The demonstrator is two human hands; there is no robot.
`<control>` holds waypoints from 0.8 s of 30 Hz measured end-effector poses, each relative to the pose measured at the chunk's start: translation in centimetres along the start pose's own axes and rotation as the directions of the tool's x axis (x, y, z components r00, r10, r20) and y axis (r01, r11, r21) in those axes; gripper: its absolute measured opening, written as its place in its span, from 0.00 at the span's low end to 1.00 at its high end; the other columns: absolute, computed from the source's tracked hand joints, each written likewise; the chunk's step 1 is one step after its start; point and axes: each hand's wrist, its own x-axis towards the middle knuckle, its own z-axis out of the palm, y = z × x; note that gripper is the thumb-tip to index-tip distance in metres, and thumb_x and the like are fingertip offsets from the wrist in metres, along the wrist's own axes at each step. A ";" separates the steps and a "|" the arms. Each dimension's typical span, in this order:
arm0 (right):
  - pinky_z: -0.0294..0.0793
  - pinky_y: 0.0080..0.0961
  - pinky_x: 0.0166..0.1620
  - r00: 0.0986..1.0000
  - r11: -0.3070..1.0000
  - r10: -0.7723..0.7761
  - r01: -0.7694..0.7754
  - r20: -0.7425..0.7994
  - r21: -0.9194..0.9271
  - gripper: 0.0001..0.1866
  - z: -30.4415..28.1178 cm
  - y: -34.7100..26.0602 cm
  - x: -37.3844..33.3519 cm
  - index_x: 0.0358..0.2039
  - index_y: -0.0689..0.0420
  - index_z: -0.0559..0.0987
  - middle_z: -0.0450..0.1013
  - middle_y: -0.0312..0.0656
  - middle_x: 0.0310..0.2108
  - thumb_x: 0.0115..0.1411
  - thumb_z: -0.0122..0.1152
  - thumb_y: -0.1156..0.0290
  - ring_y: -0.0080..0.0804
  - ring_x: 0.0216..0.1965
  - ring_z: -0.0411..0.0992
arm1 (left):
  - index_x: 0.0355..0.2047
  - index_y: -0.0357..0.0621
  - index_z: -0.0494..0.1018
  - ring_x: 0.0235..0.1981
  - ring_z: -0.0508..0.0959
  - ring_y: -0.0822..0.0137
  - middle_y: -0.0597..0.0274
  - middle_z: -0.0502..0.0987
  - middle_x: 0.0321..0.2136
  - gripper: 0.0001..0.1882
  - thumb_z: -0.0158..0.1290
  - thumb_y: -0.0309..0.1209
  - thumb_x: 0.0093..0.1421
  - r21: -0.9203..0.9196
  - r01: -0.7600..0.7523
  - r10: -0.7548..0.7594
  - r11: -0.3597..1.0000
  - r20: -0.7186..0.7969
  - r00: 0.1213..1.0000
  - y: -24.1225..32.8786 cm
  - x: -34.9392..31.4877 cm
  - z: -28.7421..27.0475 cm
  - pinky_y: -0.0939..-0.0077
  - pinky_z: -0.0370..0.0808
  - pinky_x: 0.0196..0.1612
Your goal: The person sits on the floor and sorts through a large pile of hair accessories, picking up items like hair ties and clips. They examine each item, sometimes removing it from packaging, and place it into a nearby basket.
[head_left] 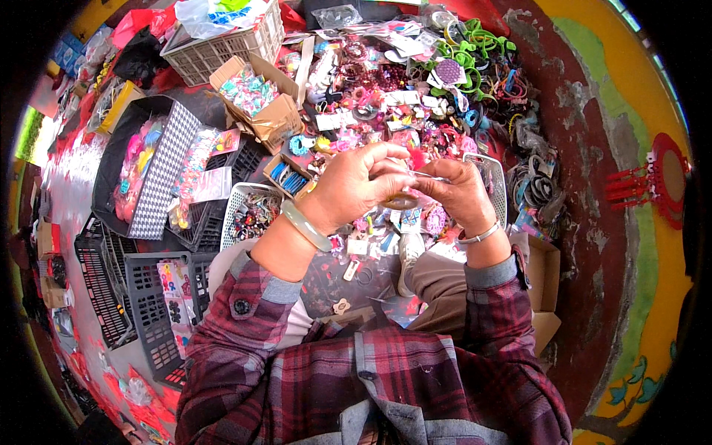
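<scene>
My left hand (360, 182) and my right hand (458, 194) meet in front of me above a heap of hair accessories (371, 111). Both are closed, thumbs and fingertips pinched together. What they pinch is too small and covered to name. Between the hands shows a bit of bright red (417, 158), and a brownish curved band (400, 202) appears just beneath the fingertips; I cannot tell whether either is held. A pale bangle (305, 226) circles my left wrist, a thin silver one (480, 234) my right.
White baskets of small items (239, 211) flank my knees. Left stand a cardboard box of packets (256, 96), a black fabric bin (133, 163) and dark plastic crates (152, 319). Green headbands (463, 59) lie at the far right of the heap, near a painted wall (630, 185).
</scene>
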 end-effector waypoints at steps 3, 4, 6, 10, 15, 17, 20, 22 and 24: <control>0.70 0.17 0.28 1.000 1.000 0.000 0.000 -0.009 0.026 0.07 0.0 0.0 -0.1 0.27 0.63 0.79 0.74 0.38 0.22 0.49 0.63 0.72 0.20 0.25 0.70 | 0.34 0.40 0.73 0.23 0.70 0.77 0.65 0.75 0.27 0.09 0.56 0.28 0.51 0.253 -0.049 0.037 0.966 0.052 0.998 0.5 0.2 -0.5 0.83 0.66 0.26; 0.70 0.18 0.29 1.000 0.999 0.011 -0.010 -0.005 0.037 0.07 0.0 0.1 -0.2 0.27 0.63 0.80 0.75 0.39 0.22 0.48 0.63 0.72 0.21 0.25 0.71 | 0.32 0.39 0.74 0.24 0.71 0.76 0.64 0.74 0.26 0.09 0.57 0.28 0.50 0.372 -0.052 0.025 0.927 0.077 0.997 1.0 0.2 -0.6 0.82 0.67 0.28; 0.70 0.19 0.30 0.999 0.998 -0.038 0.038 -0.006 -0.039 0.06 0.3 0.1 -0.3 0.26 0.62 0.80 0.75 0.40 0.23 0.48 0.64 0.73 0.23 0.26 0.72 | 0.27 0.39 0.75 0.25 0.71 0.75 0.64 0.74 0.24 0.06 0.58 0.28 0.49 0.381 -0.067 0.028 0.922 0.107 0.994 1.7 0.3 -0.6 0.80 0.67 0.28; 0.70 0.24 0.34 0.984 0.949 -0.173 0.175 0.031 -0.263 0.07 0.2 -0.7 -0.6 0.28 0.60 0.80 0.75 0.43 0.25 0.47 0.63 0.73 0.29 0.28 0.72 | 0.24 0.40 0.76 0.25 0.72 0.73 0.63 0.74 0.21 0.06 0.56 0.29 0.50 0.309 -0.068 0.031 0.949 0.124 0.992 1.2 0.3 -0.6 0.79 0.67 0.28; 0.70 0.25 0.34 0.952 0.975 -0.181 0.207 0.247 -0.085 0.07 -1.3 -0.9 -0.6 0.30 0.62 0.79 0.75 0.44 0.27 0.51 0.59 0.73 0.32 0.29 0.73 | 0.25 0.39 0.76 0.25 0.73 0.68 0.60 0.74 0.21 0.07 0.55 0.30 0.51 0.458 -0.244 0.183 0.855 0.174 0.968 0.6 0.3 -1.1 0.75 0.68 0.30; 0.70 0.25 0.33 0.964 0.970 -0.139 0.178 0.224 -0.164 0.07 -1.3 -0.7 -0.7 0.30 0.62 0.79 0.75 0.44 0.26 0.52 0.58 0.73 0.32 0.28 0.73 | 0.25 0.40 0.76 0.25 0.73 0.66 0.60 0.75 0.21 0.07 0.55 0.31 0.51 0.473 -0.250 0.184 0.845 0.183 0.966 0.4 0.3 -1.2 0.75 0.68 0.31; 0.70 0.25 0.31 0.974 0.944 -0.152 0.193 0.166 -0.268 0.06 -0.9 -0.5 -0.7 0.29 0.61 0.79 0.74 0.44 0.24 0.52 0.57 0.72 0.33 0.26 0.73 | 0.26 0.40 0.76 0.26 0.74 0.65 0.60 0.75 0.22 0.07 0.55 0.31 0.50 0.455 -0.220 0.161 0.863 0.166 0.973 0.1 0.3 -0.8 0.75 0.68 0.31; 0.69 0.25 0.29 0.970 0.917 -0.196 0.234 0.143 -0.325 0.05 -0.5 -0.3 -0.7 0.27 0.61 0.78 0.73 0.43 0.22 0.50 0.58 0.74 0.33 0.24 0.72 | 0.26 0.41 0.76 0.26 0.74 0.65 0.60 0.75 0.22 0.07 0.56 0.32 0.50 0.445 -0.192 0.137 0.875 0.153 0.979 0.5 0.2 -0.6 0.75 0.69 0.32; 0.68 0.24 0.28 0.958 0.883 -0.248 0.285 0.145 -0.372 0.03 -0.1 -0.1 -0.7 0.25 0.63 0.77 0.72 0.42 0.20 0.49 0.59 0.77 0.32 0.23 0.70 | 0.27 0.41 0.76 0.27 0.74 0.66 0.60 0.75 0.22 0.07 0.56 0.31 0.50 0.493 -0.127 0.054 0.861 0.160 0.986 1.0 0.0 -0.4 0.75 0.69 0.32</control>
